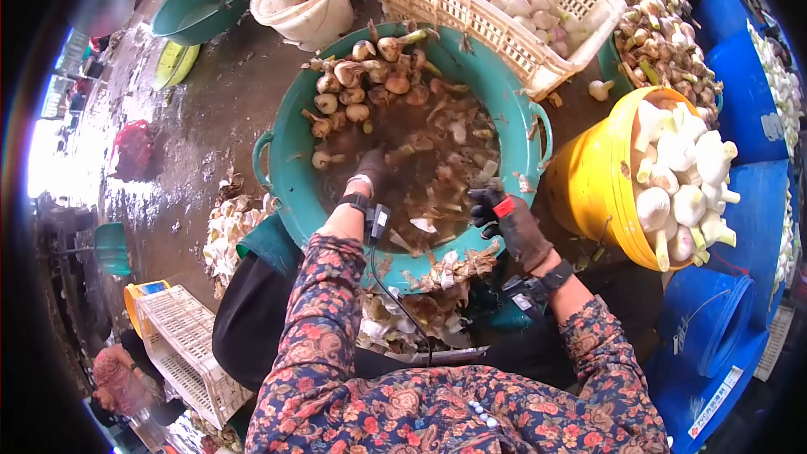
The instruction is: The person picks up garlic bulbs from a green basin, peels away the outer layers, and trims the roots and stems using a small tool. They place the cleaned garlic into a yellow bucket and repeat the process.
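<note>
A large green tub (290,193) of murky brown water stands in front of me. Garlic bulbs (357,88) with stems and roots are heaped at its far left side, and loose peels and stem pieces float on the right. My left hand (370,170), in a dark glove, reaches into the water, its fingers hidden below the surface. My right hand (514,227), also gloved, is at the tub's near right rim with its fingers curled. A small red piece (504,207) shows at those fingers; I cannot tell what it belongs to.
A yellow bucket (588,181) of trimmed garlic stands on the right. A cream crate (471,21) with bulbs and a white bucket (303,0) are behind the tub. Garlic peels (227,240) pile up beside it. Blue containers (714,311) line the right; a person (122,378) is at lower left.
</note>
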### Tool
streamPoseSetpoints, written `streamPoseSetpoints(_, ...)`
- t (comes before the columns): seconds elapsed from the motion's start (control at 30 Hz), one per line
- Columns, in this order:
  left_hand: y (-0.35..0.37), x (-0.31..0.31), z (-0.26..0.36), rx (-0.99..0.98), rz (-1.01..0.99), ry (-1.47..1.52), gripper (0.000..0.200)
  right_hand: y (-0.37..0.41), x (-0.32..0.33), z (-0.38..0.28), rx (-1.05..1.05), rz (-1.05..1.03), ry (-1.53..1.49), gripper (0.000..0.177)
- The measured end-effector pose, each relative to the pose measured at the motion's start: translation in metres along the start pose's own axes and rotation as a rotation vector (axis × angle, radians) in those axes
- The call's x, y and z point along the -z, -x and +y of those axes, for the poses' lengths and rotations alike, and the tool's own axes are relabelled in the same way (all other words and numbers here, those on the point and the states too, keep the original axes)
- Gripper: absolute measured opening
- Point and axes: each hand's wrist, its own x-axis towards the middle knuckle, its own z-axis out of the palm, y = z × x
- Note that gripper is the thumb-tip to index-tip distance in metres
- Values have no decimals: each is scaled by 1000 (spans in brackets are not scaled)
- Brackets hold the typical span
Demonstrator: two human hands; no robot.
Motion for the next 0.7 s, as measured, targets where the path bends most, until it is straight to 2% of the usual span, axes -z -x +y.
streamPoseSetpoints(0.03,7,-4,11,29,26,129,68,0,-2,7,15,64,90,22)
streamPoseSetpoints(0.07,19,-8,22,23,10,127,68,-2,0,14,31,103,134,17)
streamPoseSetpoints(0.13,53,-14,48,-53,-140,806,64,-12,7,36,146,198,325,9)
streamPoseSetpoints(0.17,75,-10,70,-105,-132,742,61,-16,10,43,240,250,481,7)
streamPoseSetpoints(0.2,102,-2,101,-96,-160,810,62,-7,3,30,381,279,605,10)
streamPoseSetpoints(0.23,124,1,124,-85,-181,878,62,-5,0,26,430,278,693,11)
streamPoseSetpoints(0.3,143,-9,136,-223,-73,573,59,6,-10,17,419,350,718,20)
streamPoseSetpoints(0.37,163,-7,159,-264,107,267,61,20,-19,3,422,337,677,25)
streamPoseSetpoints(0.43,177,2,175,-262,182,160,61,25,-24,-3,431,314,640,30)
streamPoseSetpoints(0.5,183,10,177,-290,189,78,61,22,-24,1,523,304,761,39)
streamPoseSetpoints(0.57,187,19,173,-310,196,-2,61,19,-23,8,589,293,768,40)
streamPoseSetpoints(0.63,185,26,155,-214,-167,708,56,28,-24,-2,489,24,461,37)
streamPoseSetpoints(0.67,184,30,138,-143,-282,852,58,37,-21,-12,202,-175,92,29)
streamPoseSetpoints(0.7,193,34,142,-237,-350,1049,56,41,-24,-13,103,-232,-78,27)
